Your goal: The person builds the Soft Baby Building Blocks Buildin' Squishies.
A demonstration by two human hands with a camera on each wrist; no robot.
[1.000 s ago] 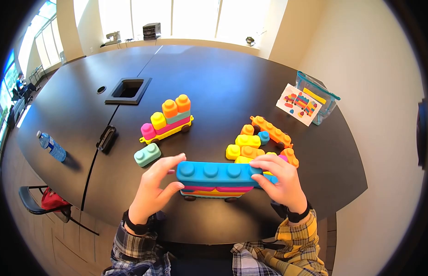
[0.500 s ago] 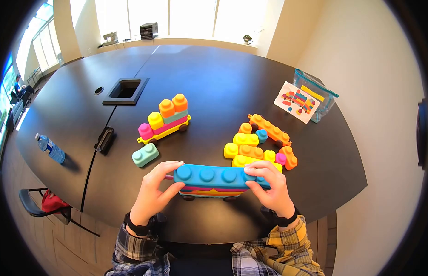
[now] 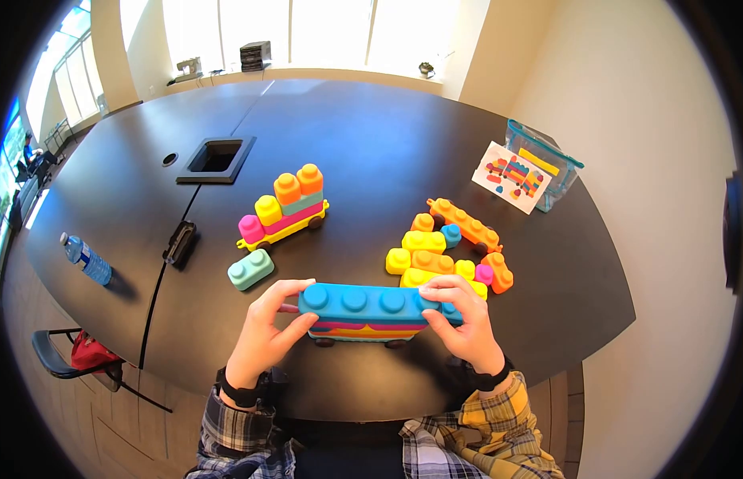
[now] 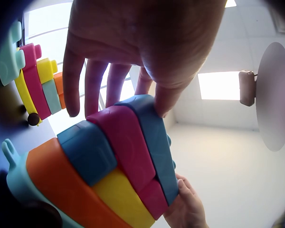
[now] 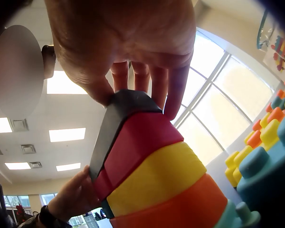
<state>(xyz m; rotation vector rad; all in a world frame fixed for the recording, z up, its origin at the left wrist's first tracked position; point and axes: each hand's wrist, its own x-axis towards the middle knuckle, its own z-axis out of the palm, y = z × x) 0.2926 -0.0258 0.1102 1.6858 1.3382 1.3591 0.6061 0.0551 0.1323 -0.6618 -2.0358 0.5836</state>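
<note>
A long blue block (image 3: 373,300) with several studs lies on top of a stacked, wheeled toy car near the table's front edge. My left hand (image 3: 269,329) pinches the block's left end and my right hand (image 3: 466,326) its right end, thumbs on the near side. In the left wrist view, magenta blocks (image 4: 124,142) sit under the blue block (image 4: 152,137), above a yellow block (image 4: 123,194), a smaller blue block (image 4: 88,151) and an orange block (image 4: 71,185). The right wrist view shows the right hand (image 5: 128,42) over the stack's magenta layer (image 5: 142,142).
A wheeled car with stacked blocks (image 3: 282,227) and a loose mint block (image 3: 250,270) stand at left. Several yellow and orange blocks (image 3: 423,242) and an orange wheeled base (image 3: 467,227) lie right. Farther off are a picture card (image 3: 511,176), a clear case (image 3: 565,182) and a bottle (image 3: 86,259).
The right hand has shifted left along with the view. Both hands still hold the ends of the long blue block, which stays on the stack.
</note>
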